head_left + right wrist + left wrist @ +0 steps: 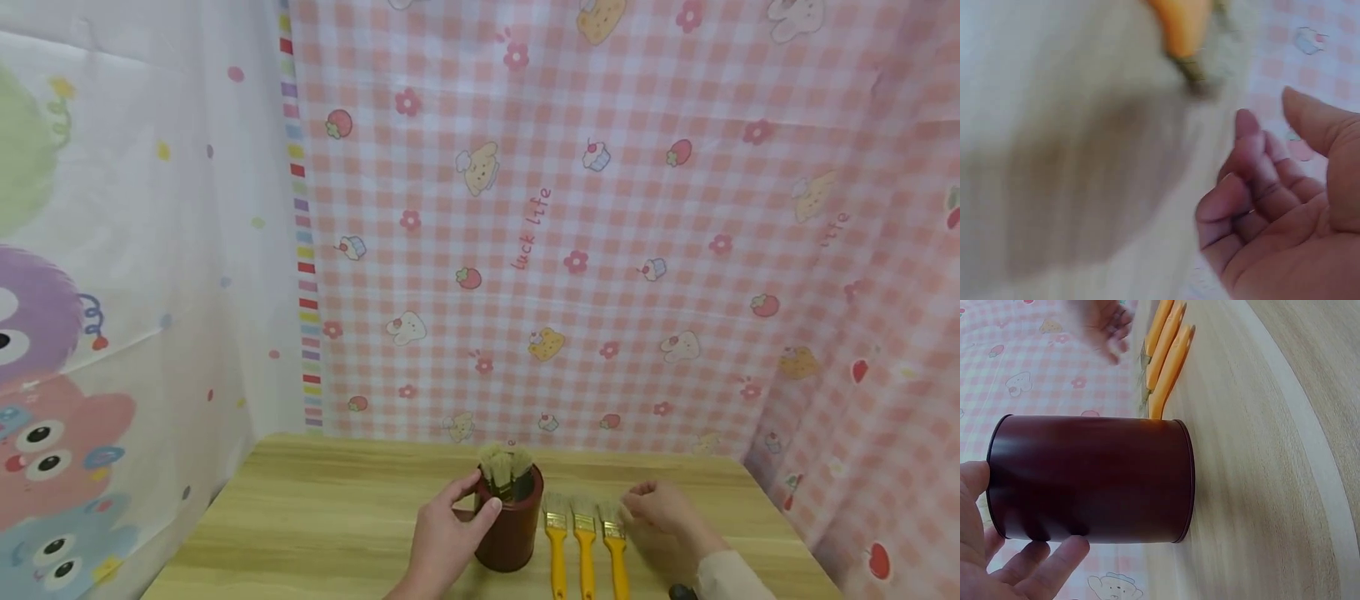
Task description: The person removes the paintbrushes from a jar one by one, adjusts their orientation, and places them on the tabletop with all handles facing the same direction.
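Observation:
A dark reddish-brown cylindrical pot stands upright on the wooden table, and bristle brush heads stick up out of it. My left hand holds the pot at its left side, thumb near the rim; in the left wrist view the fingertips touch the wall. To the right of the pot lie three brushes with yellow handles: a left brush, a middle brush and a right brush. Just beside the right brush's bristles is my right hand, fingers loosely bent around nothing.
The light wooden table meets a pink checked cloth at its back edge. A white patterned curtain hangs at the left, and another printed cloth at the right. By the right sleeve sits a small dark object, partly cut off.

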A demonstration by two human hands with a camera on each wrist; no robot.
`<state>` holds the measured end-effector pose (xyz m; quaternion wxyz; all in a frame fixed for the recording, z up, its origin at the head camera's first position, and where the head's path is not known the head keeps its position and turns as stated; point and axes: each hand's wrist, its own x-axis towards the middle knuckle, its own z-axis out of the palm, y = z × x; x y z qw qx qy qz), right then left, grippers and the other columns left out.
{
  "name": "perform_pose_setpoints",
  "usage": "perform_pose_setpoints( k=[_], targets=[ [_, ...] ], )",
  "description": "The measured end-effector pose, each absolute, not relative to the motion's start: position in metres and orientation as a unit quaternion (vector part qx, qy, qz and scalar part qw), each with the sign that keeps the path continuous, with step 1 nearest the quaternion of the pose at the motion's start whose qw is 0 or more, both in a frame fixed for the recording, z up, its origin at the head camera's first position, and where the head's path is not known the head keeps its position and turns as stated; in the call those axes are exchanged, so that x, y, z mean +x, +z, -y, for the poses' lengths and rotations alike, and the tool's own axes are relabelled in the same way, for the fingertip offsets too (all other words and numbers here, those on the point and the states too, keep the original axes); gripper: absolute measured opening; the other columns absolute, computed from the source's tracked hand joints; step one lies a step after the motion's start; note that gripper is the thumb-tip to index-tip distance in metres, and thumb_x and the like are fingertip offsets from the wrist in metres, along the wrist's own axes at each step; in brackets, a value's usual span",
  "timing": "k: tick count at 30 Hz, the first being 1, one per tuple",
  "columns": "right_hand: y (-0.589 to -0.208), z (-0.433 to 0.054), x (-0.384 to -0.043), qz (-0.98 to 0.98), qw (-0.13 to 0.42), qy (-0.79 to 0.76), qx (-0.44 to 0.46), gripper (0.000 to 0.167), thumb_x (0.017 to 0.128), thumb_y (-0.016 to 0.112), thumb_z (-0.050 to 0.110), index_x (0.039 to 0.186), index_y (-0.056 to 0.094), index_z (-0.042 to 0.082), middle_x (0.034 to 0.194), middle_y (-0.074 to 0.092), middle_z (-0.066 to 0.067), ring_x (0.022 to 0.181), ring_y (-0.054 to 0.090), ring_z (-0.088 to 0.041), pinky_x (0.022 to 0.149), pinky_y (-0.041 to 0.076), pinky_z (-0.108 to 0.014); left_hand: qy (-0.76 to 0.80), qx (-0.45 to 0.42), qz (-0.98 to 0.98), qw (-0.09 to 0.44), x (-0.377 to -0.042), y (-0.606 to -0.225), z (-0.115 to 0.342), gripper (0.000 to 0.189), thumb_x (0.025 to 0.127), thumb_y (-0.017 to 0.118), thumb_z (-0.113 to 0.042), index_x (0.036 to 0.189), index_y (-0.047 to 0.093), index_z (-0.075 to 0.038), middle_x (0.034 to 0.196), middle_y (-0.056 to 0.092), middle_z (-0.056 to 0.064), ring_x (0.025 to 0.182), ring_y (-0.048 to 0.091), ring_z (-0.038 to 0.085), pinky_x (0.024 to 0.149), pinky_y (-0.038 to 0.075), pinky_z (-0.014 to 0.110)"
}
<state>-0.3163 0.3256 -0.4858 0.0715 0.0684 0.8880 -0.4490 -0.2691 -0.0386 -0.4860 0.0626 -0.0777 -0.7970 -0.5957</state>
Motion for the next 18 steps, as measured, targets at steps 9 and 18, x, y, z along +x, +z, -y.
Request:
perform_pose_setpoints(
  k=[9,18],
  targets=[
    [-0.441,-0.271,-0.324,-0.879,0.083,-0.469,-0.024,0.060,0.105,0.066,0.051,0.145,0.063,0.007,0.130,0.074,-0.014,0.118,0.068,-0.035,0.101,0.056,-0.058,-0.605,-0.090,0.788,0.065,-0.269,-0.488,0.039,0.060,0.096,0.081,-0.043,0.145,0.067,-0.011,0.140,0.070,0.024,0.091,0.081,0.022,0.070,0.066,0.033],
    [-0.429,-0.212,-0.315,-0.874,0.069,-0.467,-0.114,0.057,0.101,0.075,0.042,0.145,0.066,0.008,0.144,0.067,-0.019,0.128,0.065,-0.038,0.102,0.057,-0.058,-0.559,-0.085,0.819,0.099,-0.271,-0.490,0.036,0.058,0.096,0.079,-0.048,0.142,0.070,-0.014,0.139,0.073,0.012,0.114,0.075,0.033,0.084,0.066,0.039]
  ],
)
